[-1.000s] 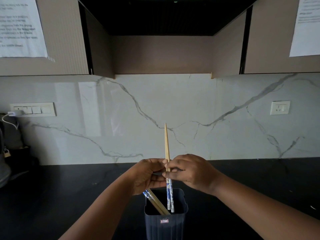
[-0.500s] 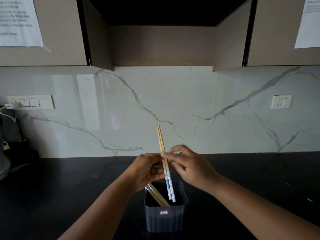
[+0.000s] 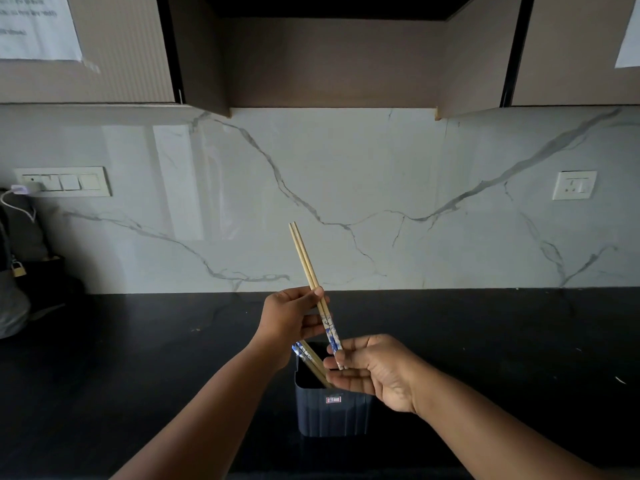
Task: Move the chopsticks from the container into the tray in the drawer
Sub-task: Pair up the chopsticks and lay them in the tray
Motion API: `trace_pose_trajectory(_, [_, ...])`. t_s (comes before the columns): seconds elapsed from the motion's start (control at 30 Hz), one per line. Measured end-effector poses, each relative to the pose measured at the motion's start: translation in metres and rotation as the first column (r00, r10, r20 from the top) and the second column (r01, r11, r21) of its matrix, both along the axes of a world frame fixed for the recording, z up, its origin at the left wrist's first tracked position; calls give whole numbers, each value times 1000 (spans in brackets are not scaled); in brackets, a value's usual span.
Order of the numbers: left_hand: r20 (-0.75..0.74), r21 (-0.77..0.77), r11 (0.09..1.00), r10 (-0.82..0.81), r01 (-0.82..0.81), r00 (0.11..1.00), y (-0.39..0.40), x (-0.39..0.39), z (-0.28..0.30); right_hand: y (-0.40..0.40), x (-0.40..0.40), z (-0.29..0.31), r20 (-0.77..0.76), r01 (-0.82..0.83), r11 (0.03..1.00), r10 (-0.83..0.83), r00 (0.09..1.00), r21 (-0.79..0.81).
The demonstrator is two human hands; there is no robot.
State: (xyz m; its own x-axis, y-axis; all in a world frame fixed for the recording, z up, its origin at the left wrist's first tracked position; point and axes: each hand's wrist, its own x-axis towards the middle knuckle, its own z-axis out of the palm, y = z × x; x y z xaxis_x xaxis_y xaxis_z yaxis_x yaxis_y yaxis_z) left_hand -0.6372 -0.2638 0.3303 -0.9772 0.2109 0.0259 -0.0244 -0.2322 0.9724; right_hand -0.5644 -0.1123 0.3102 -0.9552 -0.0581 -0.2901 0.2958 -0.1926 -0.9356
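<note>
Kitchen wall of pale marble-patterned backsplash (image 3: 381, 188), grey veins running across it, below brown upper cabinets (image 3: 114, 64) with a recessed dark hood bay between them. A printed paper sheet (image 3: 34, 26) is fixed to the left cabinet door. A black countertop (image 3: 138, 358) spans the full width beneath. A white switch plate (image 3: 65, 181) with a plugged-in charger sits on the wall at left; a white socket (image 3: 574, 185) sits at right.

On the countertop, centre foreground, stands a dark ribbed container (image 3: 332, 414), upright, with a small label on its front face. Remaining chopsticks (image 3: 310, 362) lean inside it toward the left rim, patterned ends up.

Left hand (image 3: 291, 320) is raised above and just behind the container, thumb and fingers pinching a pair of chopsticks (image 3: 311, 278) at mid-length. The pair is held side by side, touching, tilted with plain wooden tips up and to the left, blue-and-white patterned ends down and to the right.

Right hand (image 3: 374, 372) is over the container's right rim, fingertips pressed on the patterned lower end of the same pair. The pair is clear of the container, held by both hands. No drawer or tray is in view.
</note>
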Motion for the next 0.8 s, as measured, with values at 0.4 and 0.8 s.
trace_pose_trajectory(0.4, [-114, -37, 999, -22, 18, 993, 5, 7, -11, -1, 0, 0, -102, 4, 962, 25, 994, 273])
trace_pose_trajectory(0.8, [-518, -428, 882, -59, -198, 853, -55, 15, -120, 18, 18, -108, -56, -95, 726, 180, 982, 681])
